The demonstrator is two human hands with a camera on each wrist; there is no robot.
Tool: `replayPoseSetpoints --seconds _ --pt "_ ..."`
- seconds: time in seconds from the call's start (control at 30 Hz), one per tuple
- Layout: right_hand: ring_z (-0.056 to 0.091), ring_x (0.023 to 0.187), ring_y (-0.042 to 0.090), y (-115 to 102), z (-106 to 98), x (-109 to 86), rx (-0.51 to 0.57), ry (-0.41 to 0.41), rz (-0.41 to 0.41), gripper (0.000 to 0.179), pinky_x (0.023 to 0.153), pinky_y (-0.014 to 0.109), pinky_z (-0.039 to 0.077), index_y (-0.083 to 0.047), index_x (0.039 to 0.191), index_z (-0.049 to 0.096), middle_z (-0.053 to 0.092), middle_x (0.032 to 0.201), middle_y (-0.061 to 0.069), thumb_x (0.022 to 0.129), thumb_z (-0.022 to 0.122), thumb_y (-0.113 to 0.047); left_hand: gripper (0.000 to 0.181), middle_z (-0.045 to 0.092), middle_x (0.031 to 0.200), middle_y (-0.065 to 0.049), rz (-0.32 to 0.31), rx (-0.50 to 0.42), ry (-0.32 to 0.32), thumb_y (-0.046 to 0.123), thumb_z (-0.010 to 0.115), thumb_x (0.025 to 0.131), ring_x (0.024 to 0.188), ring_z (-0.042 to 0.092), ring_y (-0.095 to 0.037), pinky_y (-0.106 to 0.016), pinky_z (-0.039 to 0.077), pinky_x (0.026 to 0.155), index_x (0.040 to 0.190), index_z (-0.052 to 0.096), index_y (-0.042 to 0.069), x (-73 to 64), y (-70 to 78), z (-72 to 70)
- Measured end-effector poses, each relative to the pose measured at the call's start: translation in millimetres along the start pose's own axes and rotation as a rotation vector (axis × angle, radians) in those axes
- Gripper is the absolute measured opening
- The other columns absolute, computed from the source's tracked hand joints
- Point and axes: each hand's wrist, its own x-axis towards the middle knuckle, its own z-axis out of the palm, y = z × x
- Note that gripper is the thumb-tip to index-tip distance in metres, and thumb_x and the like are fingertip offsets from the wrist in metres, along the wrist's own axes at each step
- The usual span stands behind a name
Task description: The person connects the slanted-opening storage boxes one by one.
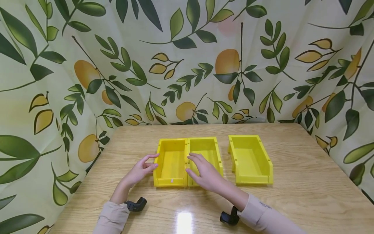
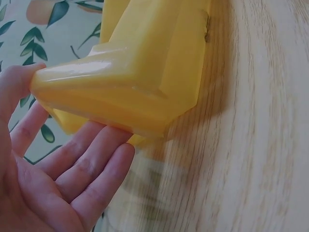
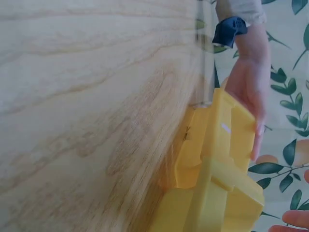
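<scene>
Two yellow plastic storage bins stand side by side on the wooden table, the left bin [image 1: 163,182] a deeper yellow than the middle bin [image 1: 218,159]. My left hand [image 1: 137,172] touches the outer left side of the left bin. In the left wrist view, its fingers [image 2: 96,159] are nearly straight against the bin wall, and a fingertip meets the rim. My right hand [image 1: 205,172] is over the middle bin, fingers spread and pointing toward the shared wall, holding nothing. Only some fingertips [image 3: 295,220] of it show in the right wrist view.
A third yellow bin [image 1: 254,179] stands apart to the right, with a gap between it and the middle bin. A leaf-patterned curtain [image 1: 187,81] hangs behind the wooden table [image 1: 306,182]. Both wrists carry black devices [image 1: 137,204].
</scene>
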Motion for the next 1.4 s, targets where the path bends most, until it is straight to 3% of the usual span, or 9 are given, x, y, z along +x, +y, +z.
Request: replayPoseSetpoints --seconds 0.43,0.83,1.4 --pt "0.049 0.134 0.032 8 -15 -30.1 0.051 -0.052 -0.026 0.049 0.110 0.050 0.043 -0.004 0.138 0.048 0.050 0.145 0.014 0.097 0.056 -0.030 0.056 0.032 0.155 -0.024 -0.009 0.010 0.005 0.031 0.056 0.098 0.125 0.054 -0.038 -0.040 0.056 0.096 0.146 0.036 0.010 -2.2 1.2 0.7" --pt "0.051 0.132 0.033 15 -31 -49.1 0.010 0.007 -0.018 0.046 0.107 0.051 0.045 -0.007 0.136 0.051 0.053 0.143 0.013 0.095 0.059 -0.025 0.055 0.042 0.148 -0.024 -0.028 0.014 0.025 0.031 0.057 0.097 0.121 0.058 -0.033 -0.039 0.056 0.095 0.145 0.038 0.012 -0.8 -0.6 2.4" --pt "0.060 0.121 0.035 31 -59 -63.2 0.008 0.100 -0.018 0.038 0.100 0.051 0.049 -0.004 0.128 0.058 0.063 0.131 0.015 0.094 0.062 -0.020 0.056 0.034 0.153 -0.024 0.000 0.010 0.007 0.031 0.056 0.097 0.125 0.055 -0.038 -0.040 0.056 0.096 0.145 0.037 0.009 -0.9 -1.4 0.1"
